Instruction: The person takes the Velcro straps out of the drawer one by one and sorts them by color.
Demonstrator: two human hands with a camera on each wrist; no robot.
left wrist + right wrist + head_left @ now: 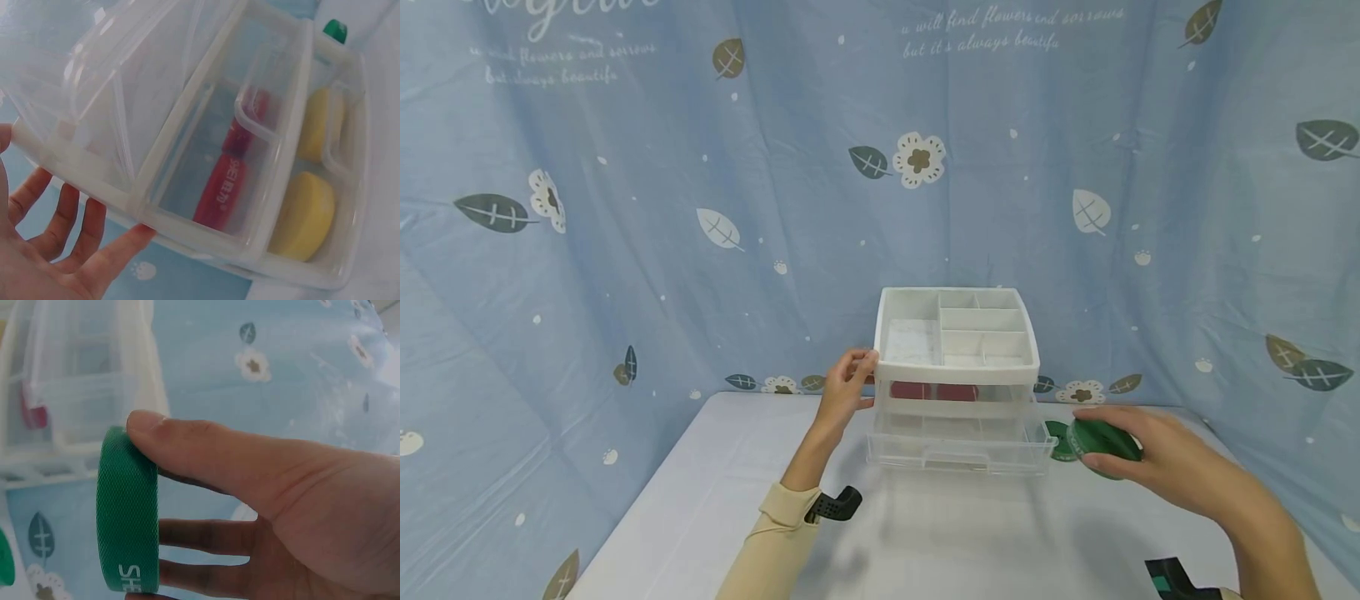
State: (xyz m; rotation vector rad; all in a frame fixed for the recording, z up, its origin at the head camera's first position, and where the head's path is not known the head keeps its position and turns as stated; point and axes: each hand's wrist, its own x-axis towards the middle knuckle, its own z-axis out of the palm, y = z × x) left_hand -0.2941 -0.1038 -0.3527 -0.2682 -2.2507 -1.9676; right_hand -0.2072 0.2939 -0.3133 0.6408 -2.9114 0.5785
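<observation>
A white organizer [955,374] with clear drawers stands on the table. One clear drawer [962,454] juts out towards me. My left hand [847,383] rests on the organizer's left side, fingers spread against the frame in the left wrist view. My right hand [1180,458] pinches a green tape roll [128,512] between thumb and fingers, just right of the drawer. Behind it lies a second green roll [1060,440], partly hidden. Through the closed drawers in the left wrist view show red rolls [222,190] and yellow rolls [304,215].
The organizer's top tray [913,342] is divided into several compartments. A white table [700,500] stretches beneath everything. A blue curtain [820,208] printed with leaves and flowers hangs behind and along the sides.
</observation>
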